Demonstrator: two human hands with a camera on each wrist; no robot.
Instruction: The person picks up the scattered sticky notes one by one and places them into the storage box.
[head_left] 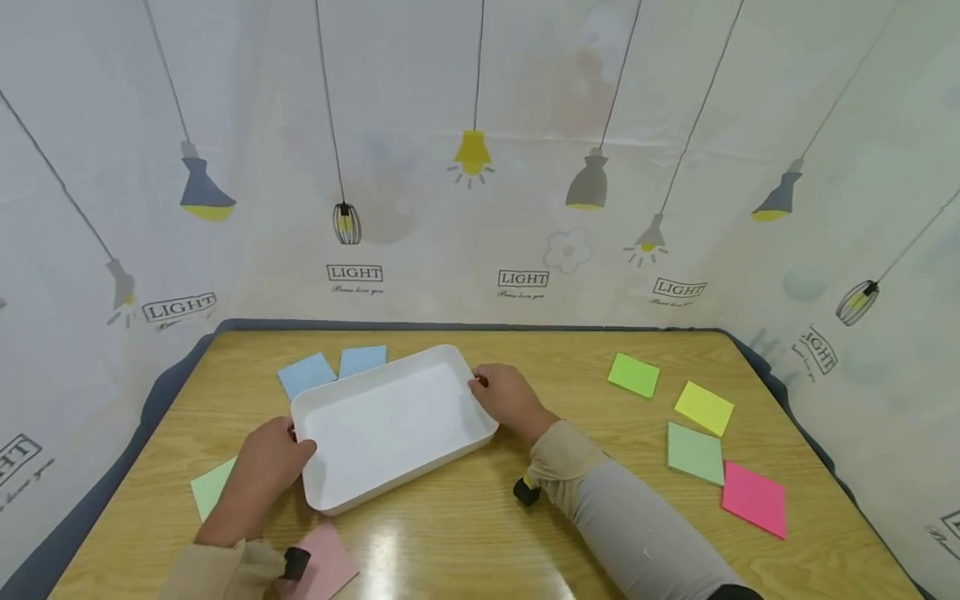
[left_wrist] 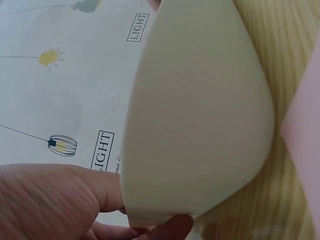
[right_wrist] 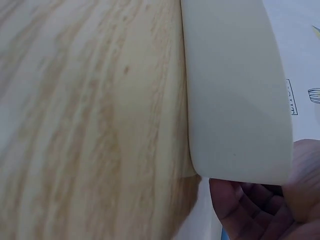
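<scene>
A white rectangular tray (head_left: 393,425) with low walls is held at a slant over the left half of the wooden table. My left hand (head_left: 268,460) pinches its left short wall, thumb at the inside and fingers outside. At the opposite short end my right hand (head_left: 510,400) grips the rim. In the left wrist view the tray's outer wall (left_wrist: 195,110) fills the middle, with the fingertips under its edge. The right wrist view shows the tray's side (right_wrist: 237,95) close to the tabletop, my fingers curled at its end. Nothing lies inside the tray.
Two blue sticky-note pads (head_left: 363,360) lie behind the tray. A pale green pad (head_left: 210,490) and a pink pad (head_left: 321,567) are near my left arm. To the right lie bright green (head_left: 633,375), yellow (head_left: 705,407), light green (head_left: 695,452) and hot pink (head_left: 754,498) pads.
</scene>
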